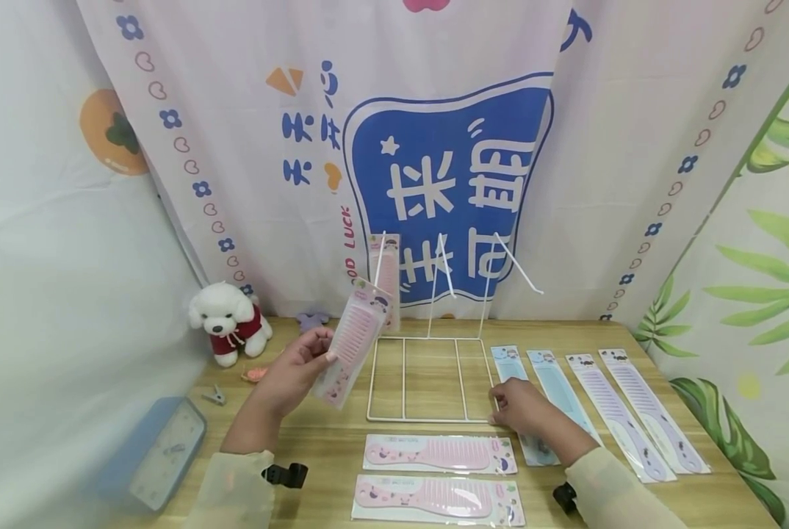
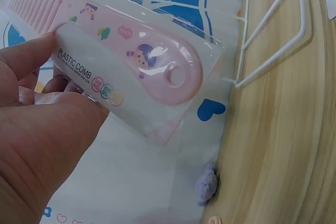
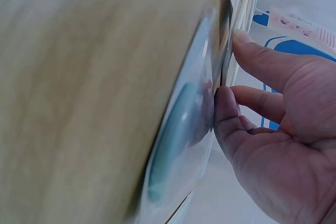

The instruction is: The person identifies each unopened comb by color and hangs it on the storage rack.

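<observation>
My left hand pinches a pink comb in clear packaging, tilted, between thumb and fingers. "PLASTIC COMB" is printed on its card in the left wrist view. Its top end is at the tip of the left prong of a white wire rack; whether the prong passes through it I cannot tell. Behind it another packaged pink comb hangs on that prong. Low at the rack's front right corner, my right hand holds the base wire with curled fingers and thumb, beside a packaged blue comb.
Two packaged pink combs lie before the rack. Blue packaged combs and purple packaged combs lie to its right. At left are a white plush dog, a grey clip and a blue bin. A printed curtain hangs behind.
</observation>
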The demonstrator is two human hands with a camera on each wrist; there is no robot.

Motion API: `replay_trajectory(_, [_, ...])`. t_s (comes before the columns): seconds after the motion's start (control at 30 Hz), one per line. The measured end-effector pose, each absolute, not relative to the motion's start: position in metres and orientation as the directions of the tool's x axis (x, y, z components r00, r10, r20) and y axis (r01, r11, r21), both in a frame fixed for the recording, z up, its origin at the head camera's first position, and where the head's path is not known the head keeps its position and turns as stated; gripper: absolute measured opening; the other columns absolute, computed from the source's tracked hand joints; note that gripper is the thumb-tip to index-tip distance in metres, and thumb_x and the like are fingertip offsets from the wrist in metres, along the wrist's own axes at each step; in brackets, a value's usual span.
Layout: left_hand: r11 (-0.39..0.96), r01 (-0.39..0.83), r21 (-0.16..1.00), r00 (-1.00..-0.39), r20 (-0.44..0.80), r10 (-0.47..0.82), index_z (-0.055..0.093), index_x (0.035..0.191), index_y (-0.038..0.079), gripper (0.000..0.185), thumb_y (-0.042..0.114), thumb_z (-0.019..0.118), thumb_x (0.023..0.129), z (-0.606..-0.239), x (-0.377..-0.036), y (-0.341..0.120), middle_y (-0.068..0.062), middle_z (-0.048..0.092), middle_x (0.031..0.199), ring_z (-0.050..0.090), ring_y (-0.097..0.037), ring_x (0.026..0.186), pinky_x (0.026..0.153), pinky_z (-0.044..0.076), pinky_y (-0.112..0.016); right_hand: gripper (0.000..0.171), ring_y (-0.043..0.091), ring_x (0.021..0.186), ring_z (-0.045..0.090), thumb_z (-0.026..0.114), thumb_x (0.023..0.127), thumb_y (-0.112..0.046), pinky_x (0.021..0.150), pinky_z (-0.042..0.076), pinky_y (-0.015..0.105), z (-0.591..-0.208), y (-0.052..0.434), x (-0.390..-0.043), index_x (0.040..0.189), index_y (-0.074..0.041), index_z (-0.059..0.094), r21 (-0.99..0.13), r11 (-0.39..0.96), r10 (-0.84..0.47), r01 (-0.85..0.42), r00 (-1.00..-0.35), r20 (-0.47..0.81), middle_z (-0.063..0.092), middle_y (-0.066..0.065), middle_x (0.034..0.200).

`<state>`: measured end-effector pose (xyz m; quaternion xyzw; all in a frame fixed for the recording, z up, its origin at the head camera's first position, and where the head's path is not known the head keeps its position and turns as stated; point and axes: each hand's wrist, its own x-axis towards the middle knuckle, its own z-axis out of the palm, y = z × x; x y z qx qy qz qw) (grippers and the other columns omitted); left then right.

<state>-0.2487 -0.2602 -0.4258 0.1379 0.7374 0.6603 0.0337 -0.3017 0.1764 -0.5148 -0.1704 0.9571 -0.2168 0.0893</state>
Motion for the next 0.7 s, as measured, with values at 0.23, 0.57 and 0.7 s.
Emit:
replay_trajectory(0.23, [0.101,0.152,0.983,-0.971,0.130,0.201,0.050,0.136,-0.005,0.025,0.003,0.054,0.112,-0.432,-0.254,-0.259,-0.007,0.064,0.119,0.065,-0.020,0.112,0.100,0.054,-0.039,0.046,0.016,0.088,0.057,0.091,0.090,-0.018,0.085,0.059,0.044,-0.514,0.176,-0.301,0.130,-0.002,0.076,-0.443,0.849,-0.366,-0.287,-0.925,-0.102,0.069,0.004,0.100])
replay_trajectory(0.57, [0.204,0.032,0.978,-0.999,0.032,0.003,0.054,0.145,0.006,0.033,0.003,0.051,0.112,-0.424,-0.276,-0.239,-0.018,0.063,0.140,0.063,-0.027,0.123,0.102,0.055,-0.036,0.046,0.017,0.088,0.057,0.091,0.090,-0.019,0.084,0.058,0.044,-0.513,0.176,-0.301,0.130,-0.002,0.076,-0.455,0.842,-0.371,-0.288,-0.923,-0.101,0.069,0.003,0.102])
replay_trajectory(0.7, [0.235,0.019,0.972,-0.995,0.041,-0.090,0.056,0.146,0.006,0.036,0.002,0.053,0.110,-0.416,-0.292,-0.228,-0.022,0.064,0.136,0.063,-0.030,0.119,0.098,0.056,-0.037,0.047,0.017,0.089,0.057,0.091,0.090,-0.018,0.086,0.059,0.045,-0.513,0.176,-0.301,0.130,-0.001,0.076,-0.458,0.845,-0.359,-0.275,-0.927,-0.106,0.069,0.004,0.103])
